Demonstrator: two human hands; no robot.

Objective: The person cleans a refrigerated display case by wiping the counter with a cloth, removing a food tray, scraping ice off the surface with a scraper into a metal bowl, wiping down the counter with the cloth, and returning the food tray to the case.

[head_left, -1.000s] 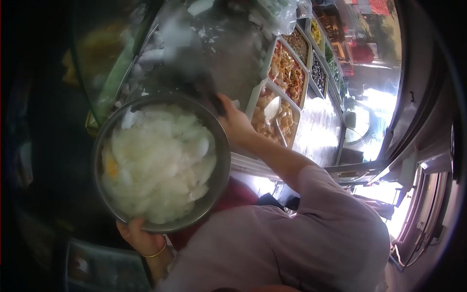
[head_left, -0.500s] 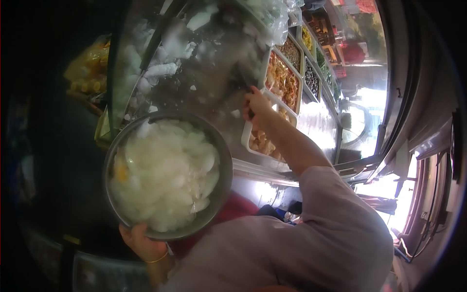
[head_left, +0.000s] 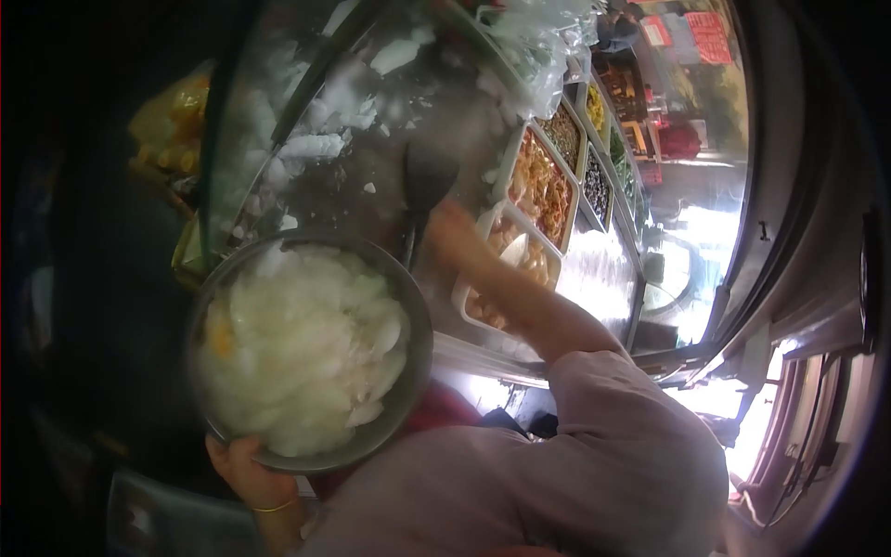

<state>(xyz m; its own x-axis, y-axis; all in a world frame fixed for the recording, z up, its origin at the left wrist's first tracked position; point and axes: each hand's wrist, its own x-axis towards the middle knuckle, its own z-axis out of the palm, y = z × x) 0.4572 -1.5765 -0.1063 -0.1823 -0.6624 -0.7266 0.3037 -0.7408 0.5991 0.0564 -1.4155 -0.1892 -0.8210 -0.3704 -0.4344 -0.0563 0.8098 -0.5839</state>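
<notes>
A round metal bowl [head_left: 413,408] full of pale, translucent white slices [head_left: 302,343] is at the lower left, with a yellow-orange bit near its left side. My left hand [head_left: 249,472], with a gold bangle at the wrist, grips the bowl's lower rim. Right of the bowl, my right hand [head_left: 453,234] is blurred by motion and closed around the handle of a dark, flat tool [head_left: 429,176]. The tool is over the metal work surface [head_left: 371,209], where white pieces [head_left: 316,147] lie scattered.
Beside my right hand are white trays of red-orange food [head_left: 540,186] and pale food with a spoon [head_left: 520,265]. Smaller trays stand beyond. A clear plastic bag [head_left: 548,46] lies at the top. A glass panel edge [head_left: 223,158] and yellow items [head_left: 176,116] are at the left.
My right hand has moved away from the trays, back toward the bowl, and the dark tool shows more clearly. The bowl, still in my left hand, sits slightly lower in view.
</notes>
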